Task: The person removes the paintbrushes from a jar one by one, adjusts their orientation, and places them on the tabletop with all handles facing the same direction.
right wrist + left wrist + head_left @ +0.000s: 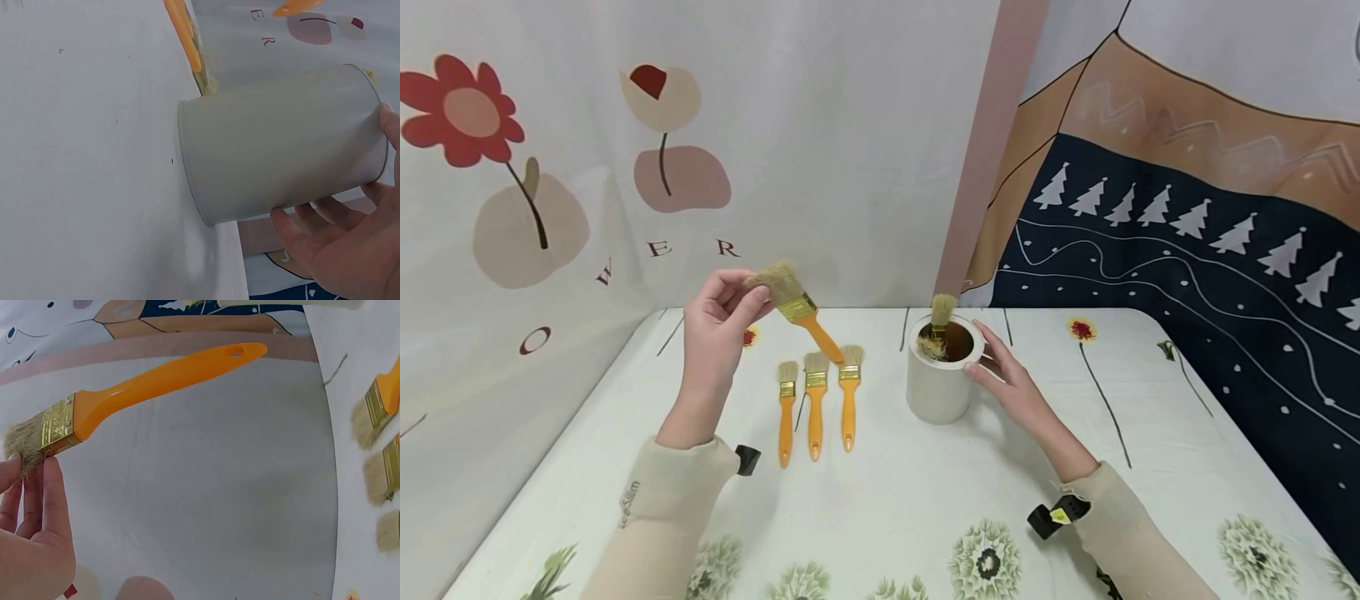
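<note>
My left hand (718, 325) pinches a wide paintbrush (801, 310) by its pale bristles, above the table. In the left wrist view its orange handle (175, 376) points away from the fingers. My right hand (1011, 375) holds a grey-white cylindrical canister (938, 392) near its rim, thumb on one side and fingers on the other. The canister stands upright, and brush bristles (943, 308) rise from its opening; their handles are hidden inside. Below the held brush, three orange-handled paintbrushes lie side by side: a left one (786, 417), a middle one (816, 412) and a right one (848, 400).
A white cloth with printed flowers covers the table (880, 508). Behind it hangs a pale printed curtain (835, 167), with a dark tree-patterned cloth (1150, 258) on the right. The three lying brushes sit left of the canister.
</note>
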`<state>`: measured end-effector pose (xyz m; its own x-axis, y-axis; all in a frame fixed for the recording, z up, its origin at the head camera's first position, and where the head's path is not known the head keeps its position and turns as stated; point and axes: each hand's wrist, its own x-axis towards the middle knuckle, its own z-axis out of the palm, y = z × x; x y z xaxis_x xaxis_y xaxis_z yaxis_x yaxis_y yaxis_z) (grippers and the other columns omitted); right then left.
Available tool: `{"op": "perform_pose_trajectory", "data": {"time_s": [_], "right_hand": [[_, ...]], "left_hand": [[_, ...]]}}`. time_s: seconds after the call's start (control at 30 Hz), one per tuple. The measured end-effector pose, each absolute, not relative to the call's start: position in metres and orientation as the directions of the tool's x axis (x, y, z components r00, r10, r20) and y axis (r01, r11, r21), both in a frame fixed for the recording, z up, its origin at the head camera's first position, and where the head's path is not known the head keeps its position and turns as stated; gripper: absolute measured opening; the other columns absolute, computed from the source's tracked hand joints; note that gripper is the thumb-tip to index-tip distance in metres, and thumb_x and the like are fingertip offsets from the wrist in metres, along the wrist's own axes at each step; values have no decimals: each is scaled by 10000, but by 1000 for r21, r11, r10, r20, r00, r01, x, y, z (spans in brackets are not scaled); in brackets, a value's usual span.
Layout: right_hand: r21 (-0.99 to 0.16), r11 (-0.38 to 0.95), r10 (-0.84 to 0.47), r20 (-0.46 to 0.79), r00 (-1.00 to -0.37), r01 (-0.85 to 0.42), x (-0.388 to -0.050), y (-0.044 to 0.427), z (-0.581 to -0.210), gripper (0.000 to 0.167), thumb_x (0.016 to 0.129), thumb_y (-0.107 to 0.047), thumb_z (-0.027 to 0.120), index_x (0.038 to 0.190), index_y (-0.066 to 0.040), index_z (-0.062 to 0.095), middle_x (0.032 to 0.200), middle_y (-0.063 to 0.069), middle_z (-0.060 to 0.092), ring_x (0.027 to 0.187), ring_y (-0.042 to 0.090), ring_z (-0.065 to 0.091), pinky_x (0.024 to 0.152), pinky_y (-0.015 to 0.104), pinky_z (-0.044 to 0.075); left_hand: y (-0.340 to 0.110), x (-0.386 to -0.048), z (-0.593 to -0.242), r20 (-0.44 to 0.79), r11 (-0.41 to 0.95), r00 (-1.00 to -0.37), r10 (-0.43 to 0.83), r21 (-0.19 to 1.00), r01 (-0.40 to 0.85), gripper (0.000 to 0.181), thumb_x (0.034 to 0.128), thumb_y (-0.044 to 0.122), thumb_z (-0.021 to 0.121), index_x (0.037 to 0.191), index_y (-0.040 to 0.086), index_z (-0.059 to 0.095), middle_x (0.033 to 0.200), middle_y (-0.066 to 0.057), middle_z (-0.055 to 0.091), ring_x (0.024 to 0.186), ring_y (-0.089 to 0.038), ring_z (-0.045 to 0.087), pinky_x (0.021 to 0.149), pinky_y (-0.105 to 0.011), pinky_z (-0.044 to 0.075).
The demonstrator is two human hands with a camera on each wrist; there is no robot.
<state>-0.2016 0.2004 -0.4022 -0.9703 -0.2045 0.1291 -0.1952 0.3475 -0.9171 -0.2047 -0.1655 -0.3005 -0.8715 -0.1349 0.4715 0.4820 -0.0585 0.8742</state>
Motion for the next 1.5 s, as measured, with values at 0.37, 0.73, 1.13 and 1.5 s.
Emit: {"op": "perform_pose_trajectory", "data": {"time_s": [0.37, 0.73, 1.13, 1.5], "right_hand": [[-919, 335, -213, 143, -967, -209, -201, 199, -402, 676, 1033, -274, 547, 1603, -265, 184, 1652, 109, 242, 1464, 383, 361, 1214, 546, 319], [-919, 339, -206, 138, -969, -203, -201, 199, -402, 680, 1032, -269, 550, 1604, -245, 184, 1656, 108, 233, 1464, 389, 358, 1215, 547, 314], [-920, 341, -203, 129, -971, -194, -202, 199, -403, 673, 1035, -282, 544, 1603, -268, 183, 1657, 98, 231, 1470, 382, 350, 1213, 543, 317], [-920, 348, -201, 117, -973, -182, -202, 199, -403, 676, 1035, -292, 544, 1602, -288, 176, 1660, 99, 224, 1474, 389, 343, 1206, 548, 325]], "left_hand": [[-193, -207, -309, 387, -45, -900, -200, 914, 403, 115, 925, 78, 696, 1022, 113, 647, 976, 28, 698, 909, -63, 683, 831, -161, 588], [-216, -214, -325, 285, 20, -924, -253, 957, 290, 113, 947, 131, 679, 1052, 155, 645, 1011, 83, 690, 952, -38, 660, 821, -110, 570], [-228, -223, -344, 170, 135, -944, -284, 981, 136, 70, 980, 210, 640, 1048, 218, 628, 962, 150, 651, 893, 11, 637, 782, -65, 552], [-244, -234, -369, 83, 286, -975, -208, 958, 21, 166, 1006, 272, 598, 1136, 170, 609, 960, 218, 596, 885, 71, 608, 779, -71, 552]]}}
